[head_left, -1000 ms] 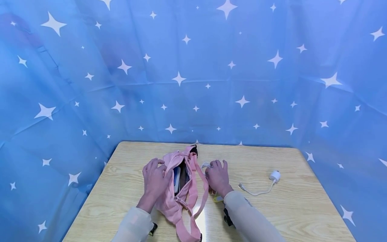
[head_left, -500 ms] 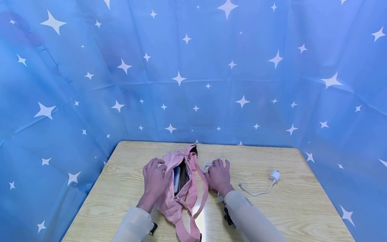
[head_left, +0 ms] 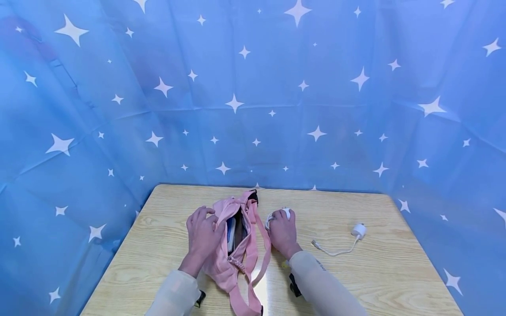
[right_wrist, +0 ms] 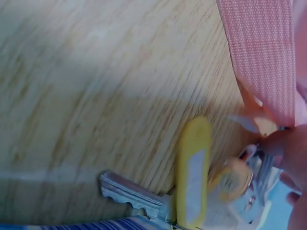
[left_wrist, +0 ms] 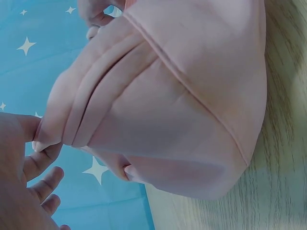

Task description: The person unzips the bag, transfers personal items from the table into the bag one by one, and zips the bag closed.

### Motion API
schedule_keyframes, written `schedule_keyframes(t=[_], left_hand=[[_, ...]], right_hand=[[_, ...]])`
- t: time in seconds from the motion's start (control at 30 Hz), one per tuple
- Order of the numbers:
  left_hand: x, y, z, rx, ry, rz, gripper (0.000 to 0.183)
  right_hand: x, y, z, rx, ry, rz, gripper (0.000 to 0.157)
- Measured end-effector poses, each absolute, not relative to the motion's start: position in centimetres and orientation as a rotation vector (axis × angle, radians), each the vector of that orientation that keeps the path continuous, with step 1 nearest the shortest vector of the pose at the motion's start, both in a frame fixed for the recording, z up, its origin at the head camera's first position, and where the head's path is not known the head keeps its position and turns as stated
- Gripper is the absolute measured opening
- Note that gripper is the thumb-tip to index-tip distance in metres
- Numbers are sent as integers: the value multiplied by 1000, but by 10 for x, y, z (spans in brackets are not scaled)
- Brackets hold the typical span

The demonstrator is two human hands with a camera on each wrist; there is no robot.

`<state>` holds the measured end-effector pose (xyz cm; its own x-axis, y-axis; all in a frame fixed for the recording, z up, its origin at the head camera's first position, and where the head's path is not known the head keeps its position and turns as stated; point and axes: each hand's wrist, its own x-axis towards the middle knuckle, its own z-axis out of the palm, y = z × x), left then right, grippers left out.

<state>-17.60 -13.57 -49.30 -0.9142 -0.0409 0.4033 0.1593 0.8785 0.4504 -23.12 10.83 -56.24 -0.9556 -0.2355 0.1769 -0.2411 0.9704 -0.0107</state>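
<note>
For writing, I'm finding dark print on the right sleeve (head_left: 322, 283), too small to read from here, and a pale label on the yellow tag (right_wrist: 194, 170) of the keys (right_wrist: 134, 195), which I'm also failing to read. The pink bag (head_left: 221, 265) is lying on the worktop (head_left: 395, 272) between the two hands, its open mouth showing a blue-and-white item (head_left: 231, 233) inside. The left hand (head_left: 203, 230) is pinching the bag's edge between thumb and finger, with most of the bag sitting to its right. The right hand (head_left: 283, 232) is resting just beyond the bag's strap (right_wrist: 264, 48), fingers bent low; a white coil (head_left: 269, 222) is showing at its thumb side, a white block (head_left: 287, 213) at its fingertips. In the right wrist view the keys are sitting right by the thumb, partly blurred, and I can't tell what this hand is gripping. Farther right, a white plug (head_left: 359, 229) with its short cord (head_left: 336, 253) is lying well apart.
</note>
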Motion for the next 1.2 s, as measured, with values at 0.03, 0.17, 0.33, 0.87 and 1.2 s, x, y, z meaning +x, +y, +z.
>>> schedule_keyframes(t=[0.03, 0.17, 0.33, 0.87, 1.2], left_hand=[[-176, -136, -493, -85, -2646, -681, 30], [-177, -136, -493, -73, -2669, -687, 32], [-177, -137, -494, -74, -2672, -688, 31], [-177, -135, -494, -88, -2643, -699, 22], [-176, -135, -494, -85, -2672, -703, 29]], right_hand=[[-231, 108, -563, 363, -2944, 48, 15], [-230, 110, -565, 383, -2940, 54, 15], [-227, 113, -566, 400, -2886, 131, 13], [-220, 124, -543, 513, -2611, 297, 4], [-216, 128, -534, 584, -2525, 320, 4]])
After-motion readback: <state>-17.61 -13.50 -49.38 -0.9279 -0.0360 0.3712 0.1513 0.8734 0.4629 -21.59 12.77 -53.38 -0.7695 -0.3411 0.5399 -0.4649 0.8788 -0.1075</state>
